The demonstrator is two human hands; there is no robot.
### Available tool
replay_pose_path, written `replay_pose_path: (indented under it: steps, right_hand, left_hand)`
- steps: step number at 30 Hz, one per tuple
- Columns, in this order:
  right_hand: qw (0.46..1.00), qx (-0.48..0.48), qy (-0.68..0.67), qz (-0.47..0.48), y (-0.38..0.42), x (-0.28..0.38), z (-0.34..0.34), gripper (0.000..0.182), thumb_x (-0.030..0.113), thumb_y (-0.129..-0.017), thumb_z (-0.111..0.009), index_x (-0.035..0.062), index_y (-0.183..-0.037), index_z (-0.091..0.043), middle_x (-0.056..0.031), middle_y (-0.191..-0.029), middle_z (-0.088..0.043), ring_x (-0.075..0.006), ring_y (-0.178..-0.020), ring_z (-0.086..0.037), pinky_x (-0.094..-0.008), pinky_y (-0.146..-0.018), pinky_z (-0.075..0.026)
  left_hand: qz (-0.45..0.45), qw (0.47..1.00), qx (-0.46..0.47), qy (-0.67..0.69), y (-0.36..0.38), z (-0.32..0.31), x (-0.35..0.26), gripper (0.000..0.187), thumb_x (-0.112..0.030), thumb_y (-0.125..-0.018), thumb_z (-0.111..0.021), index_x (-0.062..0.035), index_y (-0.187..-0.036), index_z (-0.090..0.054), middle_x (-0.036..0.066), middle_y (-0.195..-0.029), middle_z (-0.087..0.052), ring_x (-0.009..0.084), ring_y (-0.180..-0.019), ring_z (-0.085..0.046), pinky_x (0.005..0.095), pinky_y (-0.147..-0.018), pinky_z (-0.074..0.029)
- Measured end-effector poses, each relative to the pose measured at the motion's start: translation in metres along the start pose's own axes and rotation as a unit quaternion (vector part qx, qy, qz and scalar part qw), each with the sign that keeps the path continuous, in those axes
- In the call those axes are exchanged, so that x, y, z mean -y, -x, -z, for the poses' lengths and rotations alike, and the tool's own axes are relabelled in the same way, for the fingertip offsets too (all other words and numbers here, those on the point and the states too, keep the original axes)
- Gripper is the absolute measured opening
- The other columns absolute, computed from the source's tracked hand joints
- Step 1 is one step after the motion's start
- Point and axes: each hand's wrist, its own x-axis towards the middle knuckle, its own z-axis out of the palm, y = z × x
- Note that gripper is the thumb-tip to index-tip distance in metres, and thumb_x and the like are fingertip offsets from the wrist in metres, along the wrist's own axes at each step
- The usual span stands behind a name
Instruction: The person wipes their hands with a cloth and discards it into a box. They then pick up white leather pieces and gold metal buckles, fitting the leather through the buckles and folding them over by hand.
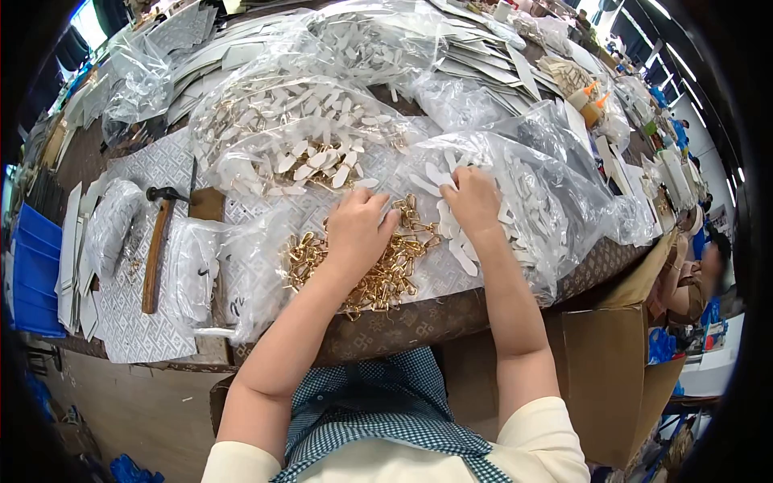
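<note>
1. Left hand [358,229]: mid-frame, fingers curled down at the upper left of the gold clasps [378,282]. Couldn't tell if it gripped one.
2. Right hand [473,201]: right of centre, thumb and fingers drawn together by the white strips [527,213]. Couldn't confirm a grip.
3. Key relation: clasps lay under and just below-right of the left hand, the nearer one; axes mixed. Strips fanned around and right of the right hand; the one at its lower left ran upper-left to lower-right.
4. In the way: clear plastic bag [592,181] lay bunched over the strips' right side. Clasps overlapped each other.
5. Above the hands: heap of white-tabbed pieces [322,165] on the bench [431,324].
6. Farther left: hammer [155,249], head up-frame; blue bin [36,270] at far left.
</note>
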Motion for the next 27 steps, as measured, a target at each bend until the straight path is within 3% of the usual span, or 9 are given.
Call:
replay_pose_path:
  steps: [2, 4, 6, 9, 11, 15, 17, 18, 27]
  right_hand:
    - [1.000, 0.003, -0.031, -0.002, 0.002, 0.001, 0.003, 0.026, 0.031, -0.081, -0.067, 0.0056, -0.086, -0.070, -0.0115, -0.090, -0.067, -0.0315, -0.096, -0.062, -0.0446, -0.080, -0.050]
    - [0.997, -0.028, -0.070, 0.002, 0.011, 0.000, 0.010, 0.022, 0.027, -0.084, -0.066, 0.0068, -0.090, -0.072, -0.0112, -0.095, -0.067, -0.0303, -0.097, -0.062, -0.0432, -0.083, -0.049]
    - [0.991, -0.066, -0.111, 0.025, 0.020, 0.005, 0.015, 0.019, 0.024, -0.087, -0.064, 0.0075, -0.092, -0.073, -0.0104, -0.096, -0.066, -0.0288, -0.097, -0.062, -0.0416, -0.082, -0.049]
    - [0.975, -0.069, -0.203, 0.051, 0.034, 0.004, 0.024, 0.014, 0.014, -0.089, -0.063, 0.0033, -0.094, -0.071, -0.0126, -0.089, -0.064, -0.0315, -0.084, -0.062, -0.0398, -0.071, -0.047]
    - [0.950, -0.029, -0.307, 0.054, 0.049, 0.017, 0.035, 0.019, 0.010, -0.089, -0.063, 0.0007, -0.105, -0.070, -0.0131, -0.088, -0.065, -0.0259, -0.076, -0.061, -0.0354, -0.067, -0.046]
    - [0.907, 0.036, -0.420, 0.011, 0.078, 0.046, 0.044, 0.023, 0.010, -0.096, -0.057, -0.0022, -0.113, -0.067, -0.0083, -0.083, -0.067, -0.0133, -0.068, -0.057, -0.0292, -0.064, -0.046]
    - [0.892, 0.057, -0.448, 0.016, 0.085, 0.059, 0.046, 0.025, 0.011, -0.099, -0.055, -0.0049, -0.114, -0.065, -0.0075, -0.083, -0.067, -0.0107, -0.067, -0.057, -0.0274, -0.063, -0.046]
    - [0.889, 0.054, -0.455, 0.017, 0.088, 0.063, 0.040, 0.026, 0.011, -0.099, -0.055, -0.0050, -0.115, -0.065, -0.0075, -0.082, -0.067, -0.0104, -0.067, -0.056, -0.0265, -0.061, -0.045]
    - [0.805, 0.035, -0.590, -0.055, 0.094, 0.076, 0.015, 0.019, 0.008, -0.098, -0.053, -0.0014, -0.114, -0.052, -0.0001, -0.077, -0.053, -0.0059, -0.066, -0.049, -0.0209, -0.059, -0.038]
  left_hand:
    - [0.000, 0.996, 0.009, -0.086, -0.010, -0.011, -0.006, 0.029, -0.032, -0.084, -0.069, -0.0082, -0.100, -0.072, 0.011, -0.099, -0.063, 0.0290, -0.098, -0.060, 0.0439, -0.086, -0.047]
    - [0.025, 0.990, 0.085, -0.113, -0.019, -0.013, -0.014, 0.032, -0.031, -0.085, -0.069, -0.0084, -0.107, -0.071, 0.012, -0.102, -0.063, 0.0299, -0.102, -0.061, 0.0415, -0.088, -0.049]
    - [0.055, 0.987, 0.122, -0.085, -0.026, -0.013, -0.018, 0.029, -0.031, -0.083, -0.071, -0.0080, -0.101, -0.070, 0.012, -0.105, -0.062, 0.0300, -0.102, -0.061, 0.0425, -0.086, -0.051]
    - [0.062, 0.993, 0.081, -0.051, -0.024, -0.017, -0.014, 0.024, -0.026, -0.082, -0.072, -0.0045, -0.091, -0.065, 0.014, -0.102, -0.060, 0.0337, -0.100, -0.061, 0.0441, -0.086, -0.050]
    - [0.075, 0.991, 0.042, 0.098, -0.022, -0.016, -0.010, 0.021, -0.020, -0.080, -0.071, -0.0022, -0.089, -0.064, 0.015, -0.091, -0.064, 0.0338, -0.089, -0.063, 0.0425, -0.079, -0.051]
    - [0.126, 0.920, 0.022, 0.370, -0.013, 0.007, -0.015, 0.016, -0.012, -0.082, -0.070, 0.0017, -0.088, -0.065, 0.009, -0.077, -0.068, 0.0178, -0.072, -0.067, 0.0312, -0.064, -0.052]
    - [0.128, 0.897, 0.014, 0.422, -0.004, 0.010, -0.015, 0.014, -0.011, -0.085, -0.069, 0.0009, -0.092, -0.066, 0.009, -0.080, -0.069, 0.0121, -0.075, -0.065, 0.0291, -0.065, -0.051]
    - [0.081, 0.914, -0.023, 0.397, 0.002, 0.006, -0.010, 0.015, -0.012, -0.085, -0.069, 0.0001, -0.094, -0.067, 0.009, -0.082, -0.068, 0.0142, -0.076, -0.066, 0.0297, -0.066, -0.051]
    - [0.054, 0.928, -0.110, 0.352, 0.015, 0.012, -0.009, 0.013, -0.010, -0.083, -0.067, 0.0015, -0.088, -0.064, 0.013, -0.080, -0.062, 0.0244, -0.071, -0.062, 0.0343, -0.066, -0.049]
